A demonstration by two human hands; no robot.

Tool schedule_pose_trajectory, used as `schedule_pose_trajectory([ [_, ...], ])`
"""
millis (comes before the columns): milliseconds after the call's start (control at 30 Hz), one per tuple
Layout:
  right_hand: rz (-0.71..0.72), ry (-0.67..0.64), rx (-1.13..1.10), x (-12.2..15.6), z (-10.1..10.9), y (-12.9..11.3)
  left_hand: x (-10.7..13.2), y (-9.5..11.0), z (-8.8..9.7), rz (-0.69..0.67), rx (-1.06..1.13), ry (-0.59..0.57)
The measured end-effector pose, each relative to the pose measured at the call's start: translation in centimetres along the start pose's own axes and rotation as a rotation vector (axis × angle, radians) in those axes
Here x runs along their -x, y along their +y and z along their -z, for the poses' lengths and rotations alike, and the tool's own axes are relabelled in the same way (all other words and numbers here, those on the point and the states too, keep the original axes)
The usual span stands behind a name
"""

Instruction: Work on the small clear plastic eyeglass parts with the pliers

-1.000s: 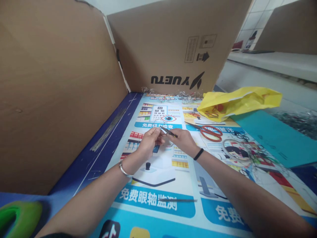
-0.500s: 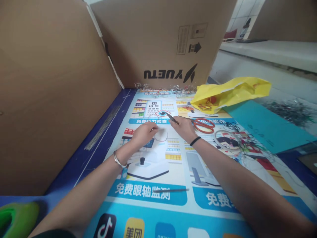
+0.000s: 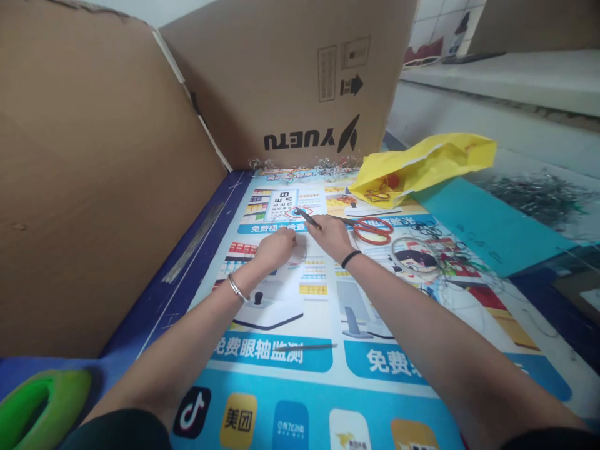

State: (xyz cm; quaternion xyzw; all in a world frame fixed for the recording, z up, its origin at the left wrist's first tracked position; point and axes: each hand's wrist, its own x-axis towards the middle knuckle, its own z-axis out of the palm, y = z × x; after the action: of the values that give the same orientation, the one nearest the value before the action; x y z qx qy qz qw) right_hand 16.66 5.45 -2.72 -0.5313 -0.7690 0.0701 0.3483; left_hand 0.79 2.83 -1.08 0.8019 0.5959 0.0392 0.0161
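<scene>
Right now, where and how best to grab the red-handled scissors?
I'd take the red-handled scissors by the handle loops, coming from the right: the loops point right and lie exposed, while the blades run left, partly hidden behind the right hand, which holds a dark tool.

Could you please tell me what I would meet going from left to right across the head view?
Green roll, bundle of thin straight strands, silver bracelet, left hand, dark pointed tool, right hand, red-handled scissors, dark tangled strands.
</scene>
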Motion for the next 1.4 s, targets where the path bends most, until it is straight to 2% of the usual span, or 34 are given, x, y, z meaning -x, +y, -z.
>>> schedule_pose_trajectory([
  [133,0.006,0.007,-0.017,0.0,-0.1,0.0,0.5,0.4,-0.2,0.012,-0.007,0.012],
  [233,-0.001,0.008,-0.059,0.0,0.0,0.0,0.7,-0.1,-0.2,0.068,0.159,0.051],
  [367,-0.025,0.019,-0.160,-0.1,0.1,-0.1,1.7,-1.1,-0.5,0.216,0.608,0.195],
  [467,-0.047,0.020,-0.245,0.0,0.0,-0.4,2.6,-1.3,-0.5,0.328,1.051,0.179],
  [600,-0.105,0.000,-0.356,0.3,-0.3,-0.9,3.3,-1.0,-0.2,0.338,1.371,0.254],
  [667,-0.134,-0.011,-0.425,0.4,-0.4,-1.2,3.3,-0.9,-0.2,0.343,1.440,0.307],
  [767,-0.154,-0.030,-0.501,0.6,-0.5,-1.6,3.2,-0.7,-0.3,0.327,1.496,0.328],
  [900,-0.179,-0.046,-0.557,0.7,-0.6,-1.9,3.4,-0.5,-0.3,0.332,1.574,0.322],
  [1167,-0.238,-0.066,-0.642,1.0,-0.4,-2.9,4.1,0.2,1.2,0.413,1.752,0.277],
  [1400,-0.251,-0.102,-0.682,1.2,-0.4,-3.4,4.2,0.2,1.1,0.443,1.848,0.264],
])
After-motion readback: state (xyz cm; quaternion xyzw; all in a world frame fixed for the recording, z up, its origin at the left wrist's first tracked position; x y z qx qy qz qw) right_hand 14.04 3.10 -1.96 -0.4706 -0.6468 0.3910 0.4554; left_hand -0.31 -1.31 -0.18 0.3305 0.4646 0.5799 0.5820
